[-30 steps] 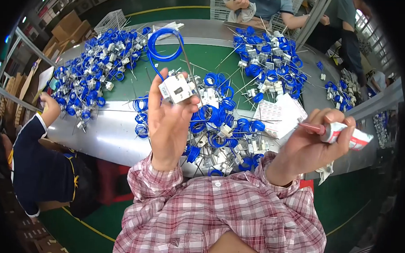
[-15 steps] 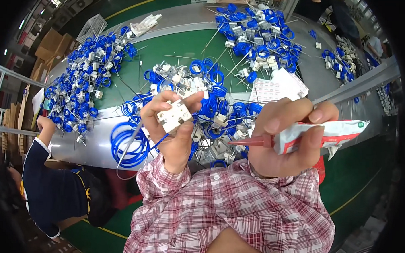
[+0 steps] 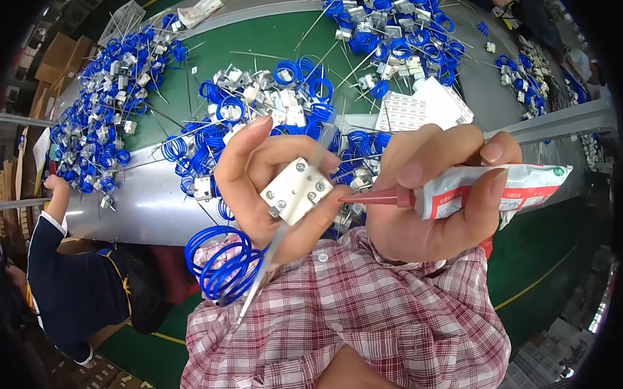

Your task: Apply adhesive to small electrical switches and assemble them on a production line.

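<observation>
My left hand (image 3: 238, 181) is closed on a cream-white block (image 3: 296, 194) with several small screws, its face turned up between thumb and fingers. A coil of blue tubing (image 3: 219, 270) hangs from the block below my wrist, along with a thin metal rod (image 3: 257, 288). My right hand (image 3: 420, 232) grips a white and red squeeze tube (image 3: 524, 188) that points left. The tip of its long red nozzle (image 3: 376, 197) is beside my left thumb tip, close to the block's right edge; whether it touches, I cannot tell.
Beyond my hands, piles of similar blocks with blue coils (image 3: 260, 100) lie on the green and metal table (image 3: 227, 51). More piles sit at the left and far right. Printed sheets (image 3: 424, 109) lie behind my right hand. A metal rail (image 3: 561, 124) runs at right. Another person (image 3: 82, 289) works at left.
My left hand has moved right and down with the block, turning it, and the blue coil now hangs lower. The nozzle tip has come much nearer to the block.
</observation>
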Demonstrator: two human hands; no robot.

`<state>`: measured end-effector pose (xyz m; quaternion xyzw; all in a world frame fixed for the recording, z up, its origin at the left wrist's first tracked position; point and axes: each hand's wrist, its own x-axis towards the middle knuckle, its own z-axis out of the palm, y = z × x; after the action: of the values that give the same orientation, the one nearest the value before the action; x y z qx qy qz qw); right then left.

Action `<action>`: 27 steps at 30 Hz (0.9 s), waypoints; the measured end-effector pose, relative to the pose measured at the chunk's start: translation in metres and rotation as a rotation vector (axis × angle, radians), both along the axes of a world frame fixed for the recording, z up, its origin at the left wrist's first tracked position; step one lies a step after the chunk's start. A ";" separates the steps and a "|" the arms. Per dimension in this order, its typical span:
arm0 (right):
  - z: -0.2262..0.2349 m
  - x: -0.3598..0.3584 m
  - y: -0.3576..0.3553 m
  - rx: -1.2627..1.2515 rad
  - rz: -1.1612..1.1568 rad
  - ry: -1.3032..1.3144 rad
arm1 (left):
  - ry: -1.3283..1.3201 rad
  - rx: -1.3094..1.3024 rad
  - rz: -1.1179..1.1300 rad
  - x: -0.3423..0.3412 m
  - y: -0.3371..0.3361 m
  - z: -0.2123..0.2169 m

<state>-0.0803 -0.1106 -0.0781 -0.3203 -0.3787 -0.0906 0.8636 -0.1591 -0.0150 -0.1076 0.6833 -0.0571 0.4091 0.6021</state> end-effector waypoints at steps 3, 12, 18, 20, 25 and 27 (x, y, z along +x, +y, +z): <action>-0.004 0.000 0.003 0.074 0.057 0.020 | -0.012 -0.024 -0.050 0.002 0.000 -0.005; -0.006 0.000 0.002 0.044 0.113 0.048 | -0.012 0.087 -0.095 0.008 -0.003 -0.001; -0.002 -0.003 0.002 0.034 0.174 -0.022 | -0.014 0.090 -0.040 0.006 -0.005 -0.001; -0.003 -0.004 0.001 0.004 0.161 -0.035 | -0.022 0.143 -0.079 0.007 -0.002 -0.003; -0.003 -0.001 0.001 0.013 0.144 -0.121 | 0.078 0.084 -0.111 0.003 -0.003 0.003; -0.002 -0.002 0.000 0.001 0.139 -0.112 | 0.026 0.047 -0.111 0.005 -0.004 0.002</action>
<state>-0.0824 -0.1106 -0.0803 -0.2872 -0.4477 -0.0487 0.8454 -0.1539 -0.0194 -0.1059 0.6982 -0.0966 0.3646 0.6085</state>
